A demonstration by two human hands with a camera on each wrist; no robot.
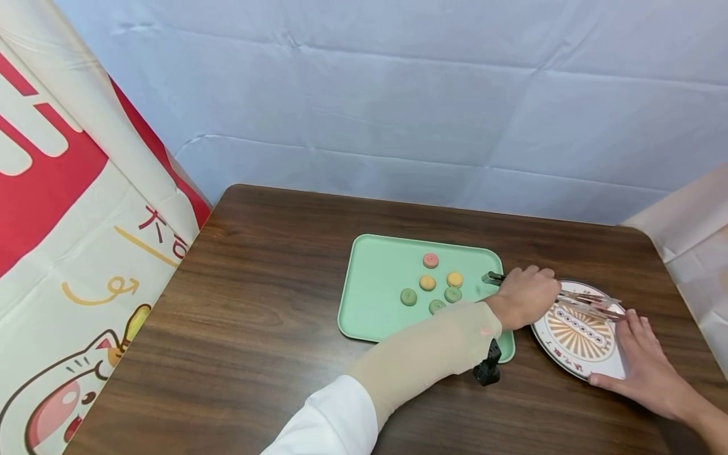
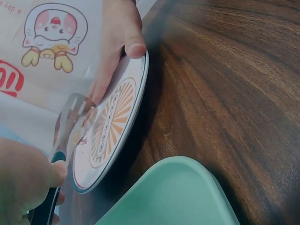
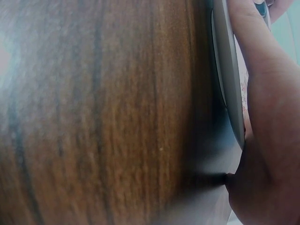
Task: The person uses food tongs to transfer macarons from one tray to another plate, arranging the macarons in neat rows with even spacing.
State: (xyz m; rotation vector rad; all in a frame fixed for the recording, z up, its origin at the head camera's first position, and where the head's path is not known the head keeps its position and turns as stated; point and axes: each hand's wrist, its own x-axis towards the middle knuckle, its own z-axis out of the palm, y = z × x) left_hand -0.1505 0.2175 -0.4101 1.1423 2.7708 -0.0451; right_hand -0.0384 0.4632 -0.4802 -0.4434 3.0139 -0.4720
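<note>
In the head view my left hand (image 1: 526, 297) grips a pair of tongs (image 1: 586, 302) with clear ends, which reach over the white plate (image 1: 560, 347). The dark handle (image 2: 45, 206) sits between thumb and curled fingers in the left wrist view. A small pinkish patch shows around the tong ends; I cannot tell whether they hold something. My right hand (image 1: 648, 366) rests at the plate's right rim, fingers extended along the far side and thumb on the near side. The plate has an orange sunburst print. Left of it, a green tray (image 1: 370, 278) lies partly under my left forearm.
On the tray are a pink round piece (image 1: 430, 260), yellow round pieces (image 1: 427, 282) and green round pieces (image 1: 408, 297), cookie-like. The tray stands on a dark wooden table (image 1: 273, 284). Pale cloth (image 1: 398, 114) hangs behind it, and a printed cloth (image 1: 114, 253) at the left.
</note>
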